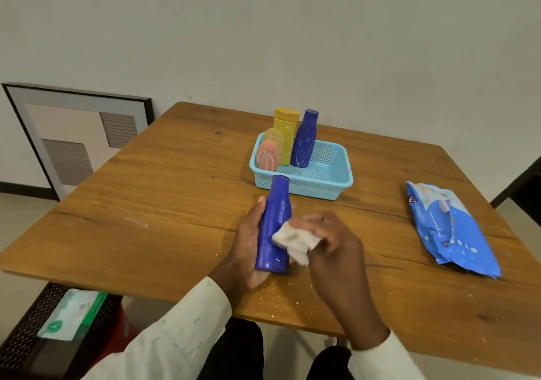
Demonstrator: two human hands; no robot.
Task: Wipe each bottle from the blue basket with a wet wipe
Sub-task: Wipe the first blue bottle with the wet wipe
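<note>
Setting: Wooden table (181,192) stood against a pale wall, its top dusted with pale specks near the front edge.
Basket: a light blue basket (328,185) sat toward the 12 o'clock side of the table, its right half showing bare mesh floor.
Basket contents: a yellow bottle (286,133) and a dark blue bottle (304,142) stood upright in the left half, the blue one just at the yellow one's 3 o'clock; a peach bottle (273,138) and a pink bottle (267,157) stood in front of the yellow one, toward 7 o'clock.
Held bottle: a blue bottle (274,224) was out of the basket, raised above the table at the basket's 6 o'clock, its cap end pointing toward 12 o'clock.
Left hand: the left hand (248,245) gripped the blue bottle from the 9 o'clock side, thumb along its upper body and palm under its base.
Right hand: the right hand (333,242) pinched a crumpled white wipe (294,239) with curled fingers and pressed it against the bottle's lower body from the 3 o'clock side.
Hands together: both hands met on the one bottle, the wipe between them.
Wipe pack: a blue wipe pack (450,230) lay flat at the table's 3 o'clock, well apart from the basket.
Beyond the table: a black-framed picture (79,133) leaned on the wall at 10 o'clock; a green and white packet (70,312) lay on a dark perforated surface at 7 o'clock.
Sleeves: both arms wore cream sleeves (181,332).
</note>
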